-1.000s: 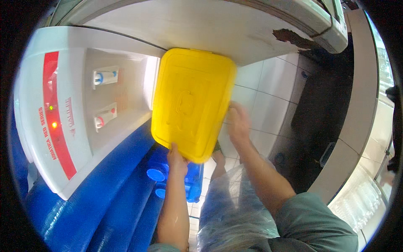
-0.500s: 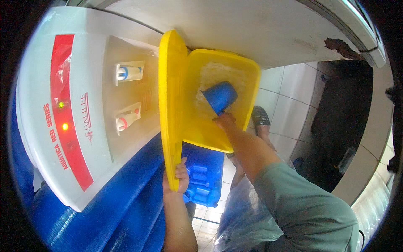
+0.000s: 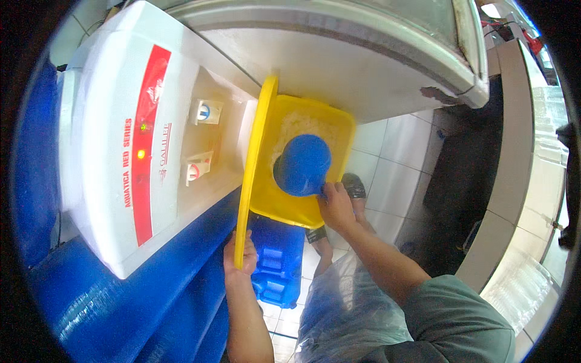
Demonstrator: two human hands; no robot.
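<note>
A yellow bin (image 3: 348, 142) stands below me with a whitish layer inside, its material unclear. My left hand (image 3: 232, 254) grips the near end of the bin's yellow lid (image 3: 248, 175), which is tilted up on edge at the bin's left side. Over the bin's inside is a blue dipper (image 3: 305, 163), its round closed end turned toward me. My right hand (image 3: 339, 207) is closed on the dipper's near right side, at the handle. What the dipper contains, if anything, is hidden.
At the left is a white water dispenser (image 3: 115, 157) with two taps, above blue plastic-covered bulk (image 3: 127, 296). A blue jug-like container (image 3: 278, 266) lies under the bin's near edge. A white appliance (image 3: 351, 66) stands behind; my feet are on white tiles (image 3: 375, 163).
My right hand has raised the blue dipper from low in the bin and turned its closed end toward me. The left hand still holds the lid up. The view has shifted.
</note>
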